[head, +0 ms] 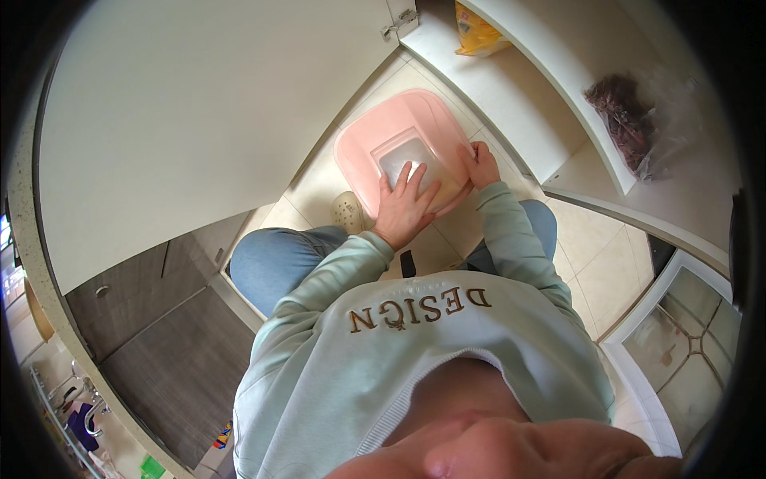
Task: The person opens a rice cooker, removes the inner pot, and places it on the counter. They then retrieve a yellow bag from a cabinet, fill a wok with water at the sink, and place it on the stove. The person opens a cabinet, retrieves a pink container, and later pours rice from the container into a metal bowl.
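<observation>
A pink plastic container [365, 141] with rounded corners stands on the tiled floor between my knees. A clear, square panel [407, 154] is set in its top. My left hand [404, 206] lies palm down over this panel, its fingers spread. At the container's right side, my right hand [482, 166] has its fingers closed around the edge. The container's inside and lower part are hard to make out.
An open white cabinet door [179, 120] rises on the left. On the right, cabinet shelves hold a yellow bag [479, 33] and a clear bag of dark reddish dried goods [625, 126]. A beige clog [348, 212] is beside the container. A glass-paned door [688, 335] stands at lower right.
</observation>
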Tool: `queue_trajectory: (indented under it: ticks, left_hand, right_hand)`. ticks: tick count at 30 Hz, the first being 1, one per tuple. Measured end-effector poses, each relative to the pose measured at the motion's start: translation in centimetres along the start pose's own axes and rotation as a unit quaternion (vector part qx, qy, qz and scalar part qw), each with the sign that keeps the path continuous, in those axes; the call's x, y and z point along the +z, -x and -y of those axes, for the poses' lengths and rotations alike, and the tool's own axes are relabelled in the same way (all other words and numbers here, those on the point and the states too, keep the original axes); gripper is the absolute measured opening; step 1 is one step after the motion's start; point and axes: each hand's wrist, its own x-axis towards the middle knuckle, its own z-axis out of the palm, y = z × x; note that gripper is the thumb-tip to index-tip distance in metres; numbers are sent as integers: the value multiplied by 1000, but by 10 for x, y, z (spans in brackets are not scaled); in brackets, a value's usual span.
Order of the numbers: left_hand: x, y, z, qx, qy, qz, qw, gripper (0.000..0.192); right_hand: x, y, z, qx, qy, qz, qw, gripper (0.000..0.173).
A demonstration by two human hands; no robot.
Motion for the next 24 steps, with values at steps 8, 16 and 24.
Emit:
queue_trajectory:
  ticks: [8, 16, 24]
  left_hand:
    - [-19, 25, 0, 48, 11, -20, 999, 54]
    - [-91, 4, 35, 21, 31, -194, 980, 28]
    - [-109, -64, 89, 39, 36, -202, 978, 26]
  right_hand:
    - [4, 45, -41, -14, -98, -31, 995, 46]
    - [-1, 54, -40, 92, -118, 45, 988, 54]
    - [0, 65, -39, 239, -291, 128, 918, 62]
